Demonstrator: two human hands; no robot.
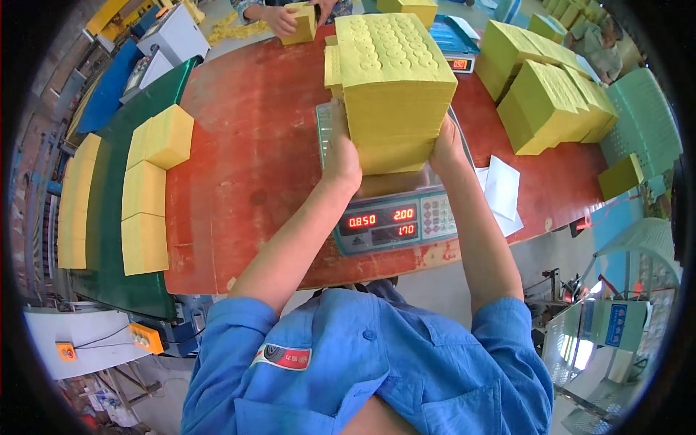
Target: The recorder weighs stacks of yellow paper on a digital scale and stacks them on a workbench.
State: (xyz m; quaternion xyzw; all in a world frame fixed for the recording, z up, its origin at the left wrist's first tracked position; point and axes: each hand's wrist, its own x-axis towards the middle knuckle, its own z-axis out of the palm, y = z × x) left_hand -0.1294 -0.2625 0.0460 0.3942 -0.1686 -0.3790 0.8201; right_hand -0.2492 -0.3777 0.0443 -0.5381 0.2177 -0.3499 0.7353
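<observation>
Between my two hands is a tall stack of yellow paper (399, 109), its top sheet stamped with rows of round, coin-like marks. My left hand (341, 151) presses against the stack's left side, and my right hand (446, 145) grips its right side; some fingers are hidden behind the paper. The stack is over the pan of a digital scale (395, 221) with lit red digits and a keypad. Whether its underside touches the pan, I cannot tell. Just behind it, another yellow stack (333, 69) shows in part.
Yellow blocks stand on the green conveyor belt (116, 225) to the left. More paper stacks (540, 94) are on the red table (239, 145) at right, near white sheets (502, 190). Across the table, a co-worker's hands (281, 20) hold a yellow block near a second scale (455, 43).
</observation>
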